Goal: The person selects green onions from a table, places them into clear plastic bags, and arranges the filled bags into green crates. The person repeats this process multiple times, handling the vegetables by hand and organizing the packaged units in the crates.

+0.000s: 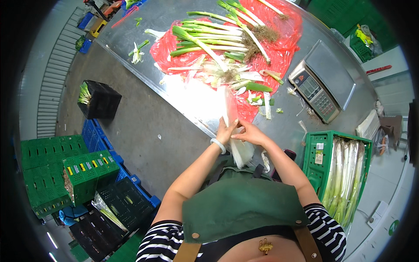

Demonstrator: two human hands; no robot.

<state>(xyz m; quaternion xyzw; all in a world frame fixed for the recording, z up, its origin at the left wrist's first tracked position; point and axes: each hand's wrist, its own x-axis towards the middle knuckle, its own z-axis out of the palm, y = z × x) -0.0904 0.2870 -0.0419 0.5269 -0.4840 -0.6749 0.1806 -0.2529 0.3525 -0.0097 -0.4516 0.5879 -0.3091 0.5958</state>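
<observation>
At the near edge of the steel table my two hands meet. Between the fingers and thumb of my left hand [226,131] is a clear plastic sleeve [230,103], which extends away from me over the table. My right hand [251,133] pinches the plastic close beside it. Below the hands, a fanned bunch of clear plastic bags [241,153] hangs before my apron; whether it joins the sleeve is hidden by my fingers. Beyond lie long green onions [212,41] with roots, amid peeled leaves and trimmings [252,78] on red plastic film [288,36].
A digital scale [316,88] stands on the table's right. Nearer me, a green crate [309,163] holds bagged green onions [343,177]. On the floor at left are a black crate [104,100] of onions and stacked green crates [52,163]. Glare whitens the steel table [183,98].
</observation>
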